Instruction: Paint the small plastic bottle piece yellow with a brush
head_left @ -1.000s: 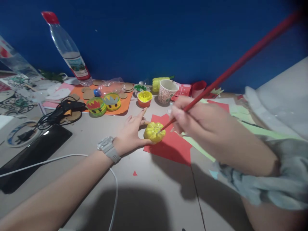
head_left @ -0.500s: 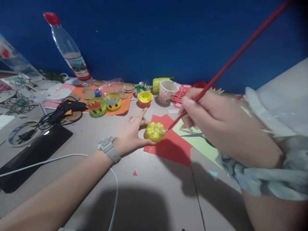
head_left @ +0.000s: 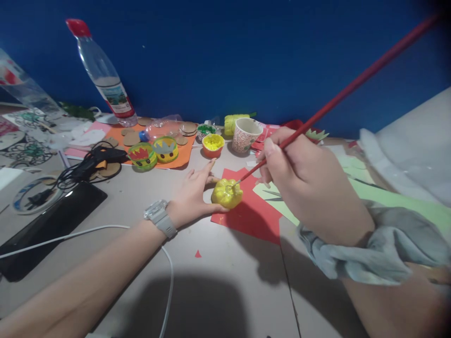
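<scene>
A small yellow painted pumpkin-shaped piece (head_left: 227,193) sits on a red paper sheet (head_left: 252,211) on the table. My left hand (head_left: 192,193), with a grey watch at the wrist, pinches the piece from its left side, the other fingers stretched out. My right hand (head_left: 303,176) is closed around a long red paintbrush (head_left: 338,96), and the brush tip touches the top of the yellow piece.
A small pot of yellow paint (head_left: 212,144), a patterned paper cup (head_left: 244,134) and two painted round boxes (head_left: 153,152) stand behind. A plastic bottle (head_left: 104,77) leans at back left. A black phone (head_left: 49,225) with a white cable and a glue gun (head_left: 95,157) lie left.
The brush tip went from the top of the yellow piece to its right side, then back onto the top. My right hand shifted right and up. The left hand stayed put.
</scene>
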`<state>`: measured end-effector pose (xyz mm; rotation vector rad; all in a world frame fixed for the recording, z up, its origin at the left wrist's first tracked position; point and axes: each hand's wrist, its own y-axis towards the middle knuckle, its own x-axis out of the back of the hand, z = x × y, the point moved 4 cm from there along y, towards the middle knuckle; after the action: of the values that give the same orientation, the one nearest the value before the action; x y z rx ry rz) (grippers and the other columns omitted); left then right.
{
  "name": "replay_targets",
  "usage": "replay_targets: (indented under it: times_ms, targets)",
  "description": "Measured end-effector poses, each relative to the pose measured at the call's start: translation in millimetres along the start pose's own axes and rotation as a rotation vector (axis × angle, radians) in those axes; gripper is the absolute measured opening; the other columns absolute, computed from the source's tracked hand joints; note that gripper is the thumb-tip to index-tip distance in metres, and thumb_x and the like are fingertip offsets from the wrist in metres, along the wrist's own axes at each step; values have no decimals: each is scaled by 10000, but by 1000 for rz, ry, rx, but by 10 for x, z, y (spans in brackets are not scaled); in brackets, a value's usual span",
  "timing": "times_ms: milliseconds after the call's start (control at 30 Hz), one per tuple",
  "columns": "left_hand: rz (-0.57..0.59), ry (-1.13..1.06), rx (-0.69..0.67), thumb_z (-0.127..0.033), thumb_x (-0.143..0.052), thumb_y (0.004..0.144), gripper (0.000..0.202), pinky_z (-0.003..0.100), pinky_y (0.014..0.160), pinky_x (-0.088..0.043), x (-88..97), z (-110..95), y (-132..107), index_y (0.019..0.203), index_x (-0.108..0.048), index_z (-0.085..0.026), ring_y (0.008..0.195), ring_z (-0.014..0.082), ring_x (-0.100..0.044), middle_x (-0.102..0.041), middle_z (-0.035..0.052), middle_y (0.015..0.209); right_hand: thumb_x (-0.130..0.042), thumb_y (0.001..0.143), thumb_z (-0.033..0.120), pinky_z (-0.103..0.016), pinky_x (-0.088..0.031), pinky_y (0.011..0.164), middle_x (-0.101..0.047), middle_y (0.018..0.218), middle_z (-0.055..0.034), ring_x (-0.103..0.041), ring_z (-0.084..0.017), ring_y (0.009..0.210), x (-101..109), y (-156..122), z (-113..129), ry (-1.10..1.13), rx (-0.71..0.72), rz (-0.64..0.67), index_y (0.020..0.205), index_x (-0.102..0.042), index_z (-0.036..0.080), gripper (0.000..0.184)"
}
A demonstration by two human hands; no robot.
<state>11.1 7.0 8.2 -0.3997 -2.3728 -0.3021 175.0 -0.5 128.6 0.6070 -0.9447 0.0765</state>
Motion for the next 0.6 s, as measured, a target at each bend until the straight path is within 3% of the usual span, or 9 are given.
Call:
replay_targets:
  times_ms: [267, 433, 600]
  targets:
    - [-11, -4, -11, -414, -748, 683, 1109, 502, 1088, -192, 5, -12, 5, 1494, -14, -232, 1225, 278, -452, -655, 54, 1157, -347, 951, 253, -270, -378, 507, -526, 591, 19, -512, -112, 499, -100, -52, 115, 56, 82, 73, 718, -455, 212, 260]
    - [-7, -14, -7, -430, -784, 637, 1161, 506, 1068, -239, -11, 33, 8, 1493, -26, -233, 1197, 279, -474, -637, 66, 1151, -344, 949, 274, -269, -329, 473, -490, 537, 29, -443, -105, 434, 42, -30, 72, -59, 29, -34, 757, -482, 194, 249]
    - [-10, -12, -9, -390, -768, 660, 1044, 519, 1082, -222, 1, 3, 7, 1471, -135, -207, 1223, 286, -448, -634, 79, 1166, -372, 907, 198, -267, -315, 468, -477, 540, 26, -436, -118, 435, -127, -96, 182, -161, 143, 25, 880, -518, 171, 151]
